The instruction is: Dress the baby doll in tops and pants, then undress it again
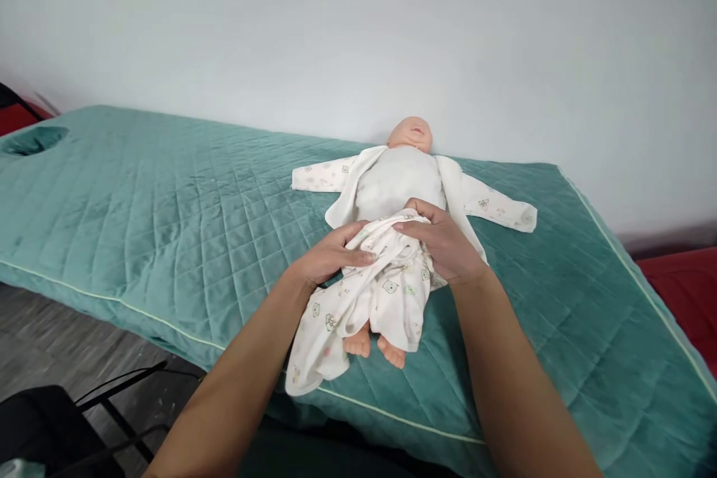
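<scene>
A baby doll (411, 135) lies on its back, head toward the wall and bare feet (358, 343) toward me. Its white printed jacket (498, 210) is spread open, both sleeves stretched out sideways, showing the pale cloth torso (400, 178). White baby pants (395, 291) with small animal prints lie bunched over its legs. At the left side of the bunched waist, my left hand (339, 250) pinches the fabric between thumb and fingers. Closed on the upper right of the same cloth is my right hand (440, 239), its fingertips partly hidden by folds.
A padded table with a green quilted cover (168, 216) extends far to the left, where it has a round hole (36, 140). Behind it stands a white wall (280, 37). Red objects (680, 299) flank both ends. A black object (50, 429) sits at lower left.
</scene>
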`<state>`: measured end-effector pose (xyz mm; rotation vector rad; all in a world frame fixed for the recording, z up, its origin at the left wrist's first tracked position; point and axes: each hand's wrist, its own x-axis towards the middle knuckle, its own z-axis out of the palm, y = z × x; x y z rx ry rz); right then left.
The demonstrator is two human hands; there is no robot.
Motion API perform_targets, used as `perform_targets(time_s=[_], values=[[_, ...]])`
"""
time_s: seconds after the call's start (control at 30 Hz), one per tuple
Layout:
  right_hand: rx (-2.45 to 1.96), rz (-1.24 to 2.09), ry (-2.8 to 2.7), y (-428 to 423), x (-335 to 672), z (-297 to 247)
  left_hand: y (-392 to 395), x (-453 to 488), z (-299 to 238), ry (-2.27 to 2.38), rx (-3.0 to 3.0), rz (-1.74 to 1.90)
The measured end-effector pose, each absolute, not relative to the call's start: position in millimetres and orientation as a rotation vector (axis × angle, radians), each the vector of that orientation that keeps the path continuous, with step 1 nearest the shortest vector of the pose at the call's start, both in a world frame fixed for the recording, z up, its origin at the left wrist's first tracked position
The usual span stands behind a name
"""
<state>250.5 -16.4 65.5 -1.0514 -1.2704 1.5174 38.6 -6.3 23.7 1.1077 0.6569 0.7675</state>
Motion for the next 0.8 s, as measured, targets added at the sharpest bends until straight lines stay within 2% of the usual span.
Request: perform_targets(time_s=[0.27,0.43,0.8], values=[[-1.157,1.237,-1.738,-24,243,76,-8,46,20,0.691,0.951,0.999],[-1.068,1.271,-2.054,-24,235,79,-8,51,19,0.772,0.889,1.077],[-1.202,1.302,-1.465,-21,247,67,-14,47,25,0.666,1.227,0.893]])
